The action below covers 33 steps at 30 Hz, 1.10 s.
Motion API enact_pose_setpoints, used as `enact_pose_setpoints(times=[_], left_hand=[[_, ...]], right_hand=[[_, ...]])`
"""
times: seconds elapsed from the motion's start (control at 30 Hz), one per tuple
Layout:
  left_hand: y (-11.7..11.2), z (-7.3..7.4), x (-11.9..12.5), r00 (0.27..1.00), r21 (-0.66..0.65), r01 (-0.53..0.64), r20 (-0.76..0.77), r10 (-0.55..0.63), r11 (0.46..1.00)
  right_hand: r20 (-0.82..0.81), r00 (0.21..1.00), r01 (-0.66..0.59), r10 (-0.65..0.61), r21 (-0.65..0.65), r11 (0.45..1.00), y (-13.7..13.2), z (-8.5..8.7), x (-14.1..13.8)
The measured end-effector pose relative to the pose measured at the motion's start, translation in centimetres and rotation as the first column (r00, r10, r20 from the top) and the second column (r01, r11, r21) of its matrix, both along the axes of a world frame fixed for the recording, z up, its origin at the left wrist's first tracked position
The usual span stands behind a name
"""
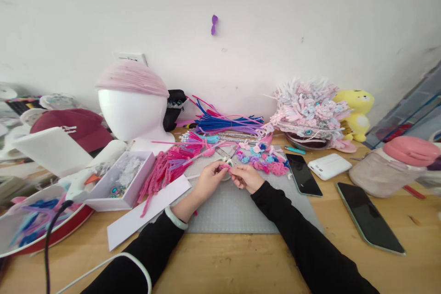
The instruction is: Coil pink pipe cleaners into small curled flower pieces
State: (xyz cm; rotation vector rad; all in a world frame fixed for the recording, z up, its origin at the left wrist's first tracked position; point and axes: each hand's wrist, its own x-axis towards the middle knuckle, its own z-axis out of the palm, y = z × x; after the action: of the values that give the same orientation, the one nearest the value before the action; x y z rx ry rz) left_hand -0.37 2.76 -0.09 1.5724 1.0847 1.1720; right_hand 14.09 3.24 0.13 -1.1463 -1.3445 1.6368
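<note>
My left hand point(211, 179) and my right hand point(247, 177) meet over the grey cutting mat point(230, 218), thumbs and fingertips pinched together. Between them is a small piece of pink pipe cleaner point(226, 167), mostly covered by the fingers. Scissors point(228, 156) lie just beyond my fingertips, partly hidden. To the right of them sits a cluster of pink, blue and purple pipe-cleaner flowers point(263, 158). Left of my hands lies a heap of pink pipe cleaners point(165, 163), with a white strip point(148, 211) in front of it.
A white mannequin head point(129, 112) and a box of beads point(119, 183) stand left, near a glue gun point(82, 183). Blue pipe cleaners point(227, 124) lie by the wall. On the right are a fluffy pink headpiece point(310, 110), phones point(370, 216), a power bank point(330, 166) and a pink-lidded bottle point(389, 170).
</note>
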Motion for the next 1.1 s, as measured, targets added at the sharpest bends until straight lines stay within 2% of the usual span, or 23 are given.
enact_pose_setpoints(times=[0.03, 0.07, 0.13, 0.17, 0.2, 0.23, 0.27, 0.33, 0.37, 0.4, 0.43, 0.5, 0.57, 0.73, 0.8, 0.83, 0.87, 0.9, 0.93, 0.97, 1.0, 1.03, 1.1], left_hand=[[0.1, 0.0, 0.0, 0.999, -0.048, 0.003, 0.032, -0.001, 0.999], [0.1, 0.0, 0.1, 0.998, -0.095, 0.006, 0.068, 0.0, 0.995], [0.2, 0.0, 0.2, 0.989, -0.173, 0.021, 0.147, 0.005, 0.985], [0.3, 0.0, 0.2, 0.982, -0.201, 0.031, 0.189, 0.007, 0.979], [0.3, -0.1, 0.2, 0.974, -0.218, 0.042, 0.228, 0.009, 0.975], [0.3, -0.1, 0.3, 0.966, -0.224, 0.05, 0.259, 0.01, 0.973], [0.3, -0.2, 0.3, 0.96, -0.223, 0.054, 0.279, 0.011, 0.973], [0.2, -0.2, 0.3, 0.961, -0.206, 0.05, 0.277, 0.009, 0.977], [0.1, -0.3, 0.3, 0.966, -0.195, 0.048, 0.258, 0.004, 0.98], [0.1, -0.3, 0.3, 0.972, -0.183, 0.049, 0.235, -0.004, 0.982], [0.0, -0.3, 0.3, 0.977, -0.169, 0.052, 0.212, -0.015, 0.984], [0.0, -0.3, 0.4, 0.984, -0.146, 0.054, 0.178, -0.028, 0.988], [0.0, -0.2, 0.4, 0.986, -0.141, 0.044, 0.166, -0.021, 0.989], [0.0, 0.1, 0.4, 0.979, -0.194, 0.081, 0.201, -0.041, 0.978], [0.0, 0.2, 0.4, 0.973, -0.238, 0.097, 0.228, -0.042, 0.966], [0.0, 0.3, 0.4, 0.967, -0.263, 0.104, 0.251, -0.036, 0.959], [0.0, 0.3, 0.4, 0.96, -0.286, 0.112, 0.279, -0.029, 0.952], [0.1, 0.3, 0.3, 0.95, -0.303, 0.126, 0.312, -0.027, 0.945], [0.1, 0.4, 0.3, 0.937, -0.314, 0.146, 0.348, -0.03, 0.938], [0.1, 0.4, 0.3, 0.923, -0.319, 0.171, 0.383, -0.038, 0.932], [0.1, 0.4, 0.2, 0.91, -0.319, 0.192, 0.411, -0.047, 0.928], [0.1, 0.4, 0.2, 0.901, -0.318, 0.207, 0.431, -0.054, 0.925], [0.1, 0.4, 0.3, 0.888, -0.316, 0.224, 0.456, -0.059, 0.922]], right_hand=[[0.115, 0.993, 0.004, -0.022, 0.153, 0.988, -0.1, -0.1, 0.0], [0.226, 0.971, -0.005, -0.074, 0.331, 0.943, -0.2, -0.2, 0.1], [0.358, 0.907, -0.07, -0.22, 0.644, 0.762, -0.3, -0.4, 0.1], [0.366, 0.888, -0.093, -0.278, 0.736, 0.67, -0.4, -0.5, 0.1], [0.352, 0.885, -0.094, -0.304, 0.775, 0.625, -0.4, -0.5, 0.1], [0.327, 0.898, -0.065, -0.295, 0.761, 0.645, -0.3, -0.6, 0.1], [0.288, 0.922, -0.01, -0.26, 0.689, 0.725, -0.3, -0.6, 0.0], [0.148, 0.979, 0.078, -0.139, 0.354, 0.932, -0.1, -0.5, -0.1], [0.048, 0.996, 0.071, -0.078, 0.13, 0.989, 0.0, -0.4, -0.2], [-0.055, 0.998, 0.027, -0.031, -0.07, 0.997, 0.0, -0.2, -0.2], [-0.144, 0.99, -0.03, -0.001, -0.214, 0.976, 0.1, 0.0, -0.1], [-0.247, 0.969, -0.115, 0.028, -0.344, 0.932, 0.1, 0.4, 0.1], [-0.241, 0.969, -0.126, 0.045, -0.332, 0.935, 0.1, 0.6, 0.2], [-0.116, 0.993, -0.038, 0.017, -0.185, 0.982, 0.1, 0.4, 0.2], [-0.001, 1.0, 0.016, -0.016, 0.008, 1.0, -0.1, 0.2, 0.2], [0.084, 0.995, 0.034, -0.05, 0.184, 0.982, -0.2, 0.2, 0.2], [0.167, 0.981, 0.028, -0.098, 0.379, 0.925, -0.2, 0.1, 0.3], [0.228, 0.961, 0.002, -0.153, 0.553, 0.833, -0.3, 0.1, 0.4], [0.259, 0.945, -0.027, -0.2, 0.671, 0.741, -0.3, 0.1, 0.5], [0.264, 0.938, -0.038, -0.224, 0.721, 0.692, -0.3, 0.0, 0.6], [0.255, 0.939, -0.025, -0.232, 0.721, 0.692, -0.2, 0.0, 0.7], [0.234, 0.946, 0.006, -0.224, 0.678, 0.735, -0.2, -0.1, 0.7], [0.155, 0.97, 0.088, -0.188, 0.497, 0.863, 0.1, -0.3, 0.7]])
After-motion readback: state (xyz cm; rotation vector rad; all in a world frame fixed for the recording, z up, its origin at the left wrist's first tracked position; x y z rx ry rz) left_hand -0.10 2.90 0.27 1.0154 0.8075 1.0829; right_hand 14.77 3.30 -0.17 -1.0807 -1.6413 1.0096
